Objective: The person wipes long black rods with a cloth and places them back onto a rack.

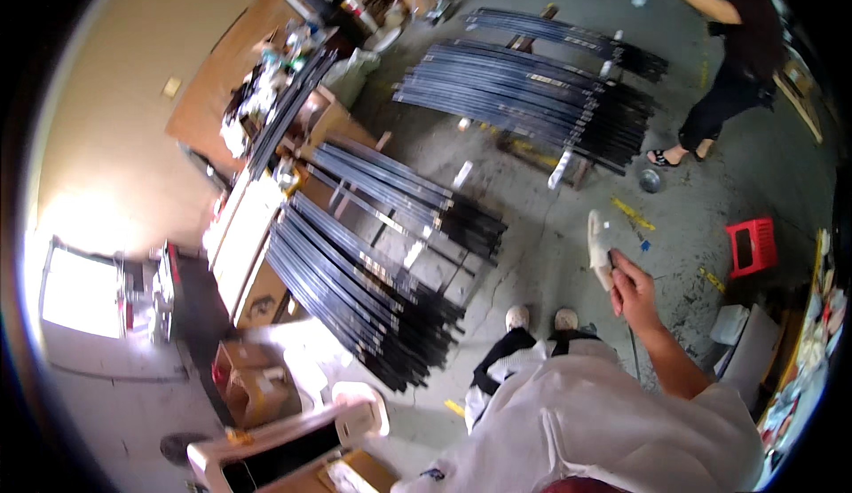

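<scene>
My right hand (pixel 634 296) is closed around a long, cream-coloured hand tool (pixel 598 249) with a dark part near the grip. Its exact kind does not show. A thin dark cord (pixel 635 355) hangs below the hand. Tool and hand are raised over the grey floor, in front of my body and to the right. My left hand is out of the picture. To my left, a near bundle of long black bars (pixel 346 280) lies fanned out, and a second bundle of black bars (pixel 404 193) rests just beyond it.
Farther off, a wide row of black bars (pixel 515 89) lies on low supports. Beside it a person (pixel 741 40) in dark clothes stands near a small metal can (pixel 650 180). A red plastic stool (pixel 751 246) is on the right. Cardboard boxes (pixel 253 386) stand at the left.
</scene>
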A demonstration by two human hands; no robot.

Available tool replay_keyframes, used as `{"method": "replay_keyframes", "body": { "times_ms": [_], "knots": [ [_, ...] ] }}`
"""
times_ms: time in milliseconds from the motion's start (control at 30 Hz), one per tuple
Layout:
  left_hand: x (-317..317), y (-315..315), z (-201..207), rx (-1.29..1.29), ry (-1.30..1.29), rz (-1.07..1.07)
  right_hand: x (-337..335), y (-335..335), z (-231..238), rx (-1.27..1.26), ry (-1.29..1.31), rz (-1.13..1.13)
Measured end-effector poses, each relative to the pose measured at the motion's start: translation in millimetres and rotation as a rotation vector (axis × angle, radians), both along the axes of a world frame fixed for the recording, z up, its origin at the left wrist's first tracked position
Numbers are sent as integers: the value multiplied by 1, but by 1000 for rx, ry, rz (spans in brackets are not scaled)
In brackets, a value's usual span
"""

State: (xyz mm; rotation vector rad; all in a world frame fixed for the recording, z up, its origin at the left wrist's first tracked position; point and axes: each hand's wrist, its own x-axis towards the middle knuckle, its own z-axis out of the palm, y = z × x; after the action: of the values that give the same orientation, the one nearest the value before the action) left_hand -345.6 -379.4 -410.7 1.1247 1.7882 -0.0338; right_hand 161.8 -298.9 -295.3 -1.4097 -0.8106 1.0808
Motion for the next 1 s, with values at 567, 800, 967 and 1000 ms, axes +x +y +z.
{"method": "replay_keyframes", "body": {
  "times_ms": [567,800,967,1000],
  "knots": [
    [67,221,-55,257,-517,135,-30,-16,18,-68,-233,-129],
    [128,289,-212,-134,-546,520,-76,-31,13,-194,-368,-135],
    [115,307,-337,-113,-350,550,-88,-27,23,-247,-470,-65],
    [110,312,-351,-165,-390,505,-86,-27,20,-219,-457,-67]
  ]
}}
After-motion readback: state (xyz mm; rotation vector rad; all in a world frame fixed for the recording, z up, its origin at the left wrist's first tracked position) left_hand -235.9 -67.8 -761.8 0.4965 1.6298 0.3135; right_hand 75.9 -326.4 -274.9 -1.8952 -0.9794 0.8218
